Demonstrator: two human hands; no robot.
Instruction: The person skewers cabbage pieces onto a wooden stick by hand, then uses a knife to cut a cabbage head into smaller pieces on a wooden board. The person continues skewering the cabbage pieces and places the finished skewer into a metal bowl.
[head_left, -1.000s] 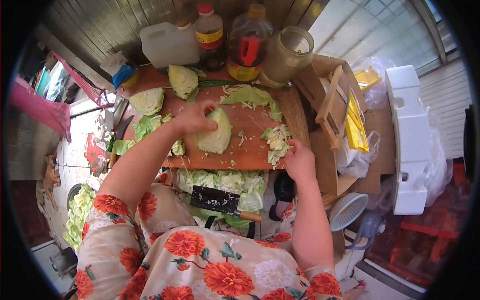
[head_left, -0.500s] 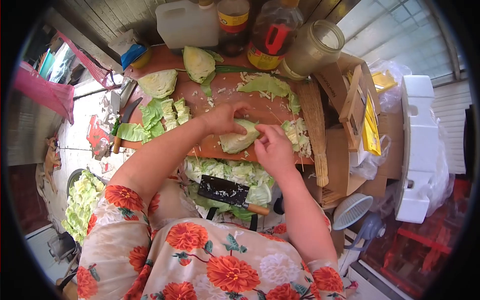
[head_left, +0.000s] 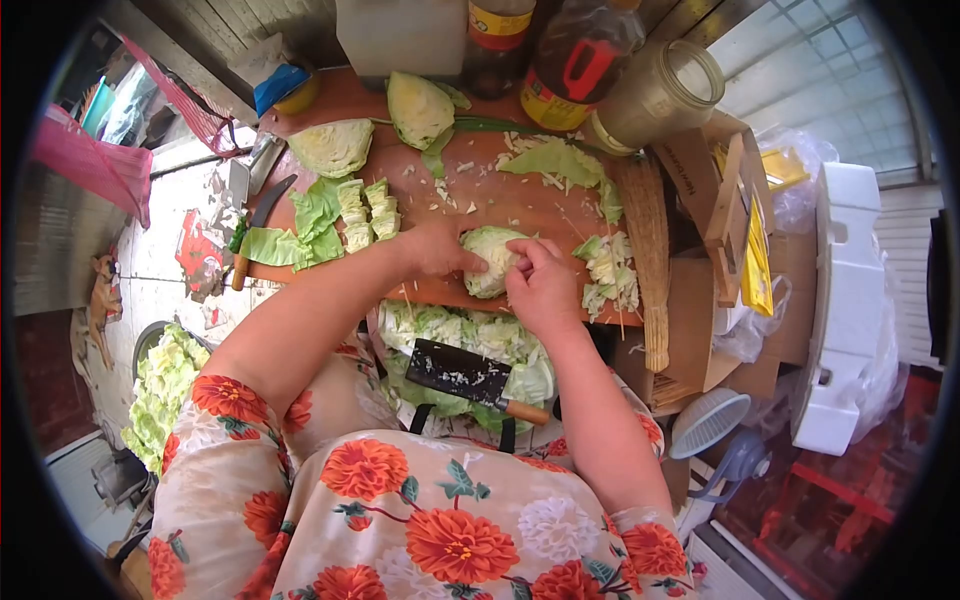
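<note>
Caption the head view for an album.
Left hand and right hand hold a pale-green cabbage piece over a reddish-brown board.

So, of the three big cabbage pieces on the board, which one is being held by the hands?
The piece nearest the board's front edge, between both hands; the other two lie further back, untouched.

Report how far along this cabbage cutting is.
Partly done, it seems: chopped cabbage is heaped below the board. In hand: a cabbage piece, with the left hand and right hand on it. Remaining: two large wedges at the board's far side look unchopped.
</note>
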